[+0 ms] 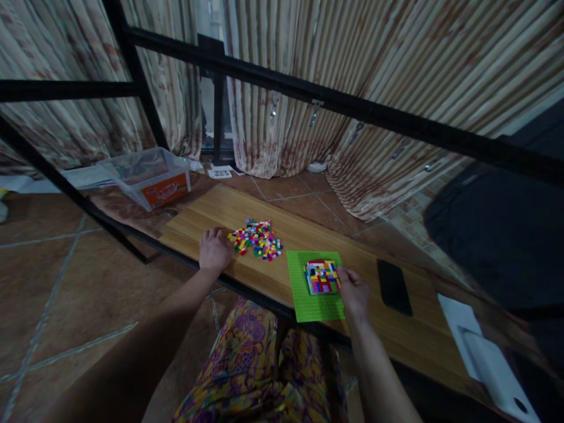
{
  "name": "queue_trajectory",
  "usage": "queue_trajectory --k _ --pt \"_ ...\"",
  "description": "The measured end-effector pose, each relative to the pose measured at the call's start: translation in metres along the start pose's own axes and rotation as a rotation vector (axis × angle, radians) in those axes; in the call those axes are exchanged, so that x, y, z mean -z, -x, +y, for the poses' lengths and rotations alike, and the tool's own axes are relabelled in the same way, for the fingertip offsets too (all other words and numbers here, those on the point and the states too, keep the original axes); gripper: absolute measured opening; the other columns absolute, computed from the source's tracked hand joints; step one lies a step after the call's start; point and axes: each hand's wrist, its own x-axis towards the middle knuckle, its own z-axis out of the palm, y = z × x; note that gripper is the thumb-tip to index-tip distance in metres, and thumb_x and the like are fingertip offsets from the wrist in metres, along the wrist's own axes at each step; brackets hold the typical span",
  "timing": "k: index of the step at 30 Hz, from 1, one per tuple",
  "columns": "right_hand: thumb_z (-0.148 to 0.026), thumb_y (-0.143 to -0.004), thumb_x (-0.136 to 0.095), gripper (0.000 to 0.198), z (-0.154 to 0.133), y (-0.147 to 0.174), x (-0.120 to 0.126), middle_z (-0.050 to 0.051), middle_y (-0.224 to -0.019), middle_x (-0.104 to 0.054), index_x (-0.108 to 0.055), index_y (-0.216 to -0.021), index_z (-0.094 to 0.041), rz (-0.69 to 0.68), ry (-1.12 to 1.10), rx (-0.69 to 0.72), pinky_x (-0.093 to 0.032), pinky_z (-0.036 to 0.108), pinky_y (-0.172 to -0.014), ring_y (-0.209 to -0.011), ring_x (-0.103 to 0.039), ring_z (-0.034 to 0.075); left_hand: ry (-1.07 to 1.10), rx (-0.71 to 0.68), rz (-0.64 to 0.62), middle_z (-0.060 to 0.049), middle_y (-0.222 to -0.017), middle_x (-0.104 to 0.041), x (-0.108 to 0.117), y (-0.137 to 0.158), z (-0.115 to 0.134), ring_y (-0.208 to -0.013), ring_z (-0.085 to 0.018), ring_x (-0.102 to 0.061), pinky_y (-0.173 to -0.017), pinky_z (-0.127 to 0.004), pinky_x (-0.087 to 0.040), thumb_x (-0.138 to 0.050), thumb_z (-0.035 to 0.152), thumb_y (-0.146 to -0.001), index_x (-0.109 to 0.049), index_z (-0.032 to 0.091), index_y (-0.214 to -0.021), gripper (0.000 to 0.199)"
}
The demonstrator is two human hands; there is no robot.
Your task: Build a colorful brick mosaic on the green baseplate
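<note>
my left hand (pixel 214 249) resting loosely curled, empty, beside the loose brick pile (pixel 257 238), right hand (pixel 353 292) grip pinching the built brick block (pixel 322 277) on the green baseplate (pixel 311 302), wooden bench (pixel 220 211)

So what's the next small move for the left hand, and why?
Probably pinch one brick from the loose pile: the left hand rests at the pile's edge, seemingly holding nothing, while the right hand steadies the multicoloured block on the green baseplate.
</note>
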Motion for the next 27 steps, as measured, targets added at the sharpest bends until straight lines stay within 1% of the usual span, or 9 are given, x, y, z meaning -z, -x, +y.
queue_trajectory --k 3,7,12,17,20,23,27 --pt "-0.057 -0.067 -0.067 0.044 0.002 0.001 -0.005 0.008 -0.073 -0.073 -0.072 -0.078 -0.014 -0.002 -0.042 -0.02 -0.049 0.03 -0.061 -0.062 -0.063 0.019 -0.004 0.001 0.001 -0.013 -0.111 -0.065 -0.002 0.0 -0.001 -0.104 -0.03 -0.054 -0.092 -0.042 -0.043 -0.04 0.018 -0.085 -0.068 0.014 -0.108 0.036" --pt "-0.055 -0.065 -0.068 0.044 0.005 0.002 -0.008 0.008 -0.075 -0.073 -0.072 -0.079 -0.013 0.033 -0.074 -0.042 -0.05 0.031 -0.062 -0.063 -0.064 0.019 0.001 -0.001 0.013 -0.012 -0.113 -0.065 -0.004 0.0 -0.002 -0.105 -0.03 -0.054 -0.093 -0.042 -0.043 -0.039 0.018 -0.086 -0.068 0.014 -0.109 0.037" --pt "-0.053 -0.062 -0.071 0.043 0.005 0.002 -0.01 0.008 -0.074 -0.073 -0.072 -0.079 -0.013 0.062 -0.09 -0.048 -0.049 0.032 -0.064 -0.065 -0.064 0.019 -0.001 0.022 -0.008 -0.013 -0.113 -0.064 -0.002 0.0 0.001 -0.105 -0.031 -0.054 -0.093 -0.044 -0.042 -0.039 0.019 -0.086 -0.067 0.014 -0.11 0.037" --pt "-0.053 -0.063 -0.07 0.044 0.003 0.005 -0.013 0.009 -0.077 -0.073 -0.071 -0.081 -0.013 0.074 -0.107 -0.029 -0.05 0.032 -0.066 -0.068 -0.064 0.019 0.022 0.017 -0.021 -0.014 -0.115 -0.064 0.001 0.001 0.003 -0.106 -0.031 -0.053 -0.094 -0.045 -0.042 -0.038 0.018 -0.087 -0.067 0.015 -0.111 0.038" --pt "-0.053 -0.064 -0.069 0.045 0.002 0.007 -0.014 0.009 -0.078 -0.074 -0.071 -0.083 -0.012 0.079 -0.103 -0.021 -0.05 0.031 -0.067 -0.069 -0.064 0.019 -0.003 0.015 -0.02 -0.014 -0.113 -0.064 0.0 0.001 0.003 -0.105 -0.031 -0.053 -0.092 -0.045 -0.042 -0.038 0.018 -0.087 -0.068 0.014 -0.11 0.038" --pt "-0.057 -0.064 -0.069 0.048 0.003 0.007 -0.012 0.008 -0.077 -0.074 -0.071 -0.083 -0.013 0.064 -0.092 -0.025 -0.05 0.03 -0.064 -0.068 -0.064 0.019 -0.026 0.016 -0.024 -0.013 -0.113 -0.065 0.0 0.002 0.002 -0.105 -0.032 -0.053 -0.092 -0.043 -0.043 -0.039 0.02 -0.087 -0.067 0.013 -0.111 0.037" --pt "-0.064 -0.066 -0.065 0.052 0.005 0.007 -0.008 0.007 -0.072 -0.073 -0.07 -0.079 -0.014 0.01 -0.063 -0.033 -0.05 0.029 -0.058 -0.061 -0.064 0.019 -0.027 0.01 -0.021 -0.012 -0.113 -0.065 0.0 0.002 0.001 -0.105 -0.031 -0.054 -0.092 -0.042 -0.043 -0.039 0.02 -0.087 -0.067 0.013 -0.111 0.037"
